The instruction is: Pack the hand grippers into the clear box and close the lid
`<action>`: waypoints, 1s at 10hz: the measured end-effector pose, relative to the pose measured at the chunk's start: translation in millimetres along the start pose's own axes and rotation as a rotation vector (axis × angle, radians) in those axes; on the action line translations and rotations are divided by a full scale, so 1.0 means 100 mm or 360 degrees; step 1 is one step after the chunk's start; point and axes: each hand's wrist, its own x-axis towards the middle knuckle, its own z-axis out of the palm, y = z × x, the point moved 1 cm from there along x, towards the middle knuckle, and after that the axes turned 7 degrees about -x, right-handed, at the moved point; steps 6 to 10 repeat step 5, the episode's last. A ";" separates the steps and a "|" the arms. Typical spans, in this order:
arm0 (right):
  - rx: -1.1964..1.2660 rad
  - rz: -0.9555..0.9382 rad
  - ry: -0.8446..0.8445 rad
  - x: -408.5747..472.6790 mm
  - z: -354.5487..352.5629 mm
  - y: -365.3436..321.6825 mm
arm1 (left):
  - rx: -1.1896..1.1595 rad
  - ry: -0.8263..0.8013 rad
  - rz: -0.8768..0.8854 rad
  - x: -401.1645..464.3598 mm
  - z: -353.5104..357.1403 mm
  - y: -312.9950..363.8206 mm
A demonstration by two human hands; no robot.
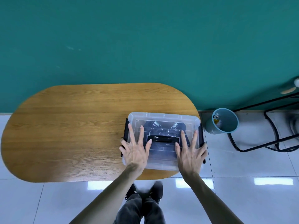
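A clear plastic box point(163, 117) stands on the right part of the wooden table point(72, 130). Its clear lid point(161, 160) lies on top, with a black carry handle point(162, 139) in the middle and black latches point(125, 130) at both ends. Through the lid I see two black hand grippers with metal springs point(156, 124) inside. My left hand point(135, 149) lies flat on the lid's left side, fingers spread. My right hand point(191, 151) lies flat on the right side, its outer finger over the right latch point(200, 133).
The oval table stands against a green wall. A blue bin point(226, 122) with a can inside stands on the tiled floor right of the table. A black metal frame point(267, 126) is further right. My legs and shoes point(145, 193) are below the table's front edge.
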 end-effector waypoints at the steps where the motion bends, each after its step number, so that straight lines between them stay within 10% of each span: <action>1: -0.0015 -0.0039 -0.0098 0.00 -0.10 0.00 | 0.0018 -0.0104 0.0084 0.00 -0.11 -0.06; 5: -0.0082 -0.0571 -0.0085 0.42 -1.30 -0.30 | 0.0279 -0.0032 0.0692 0.14 -1.37 0.20; 10: -0.0082 -0.0571 -0.0085 0.42 -1.30 -0.30 | 0.0279 -0.0032 0.0692 0.14 -1.37 0.20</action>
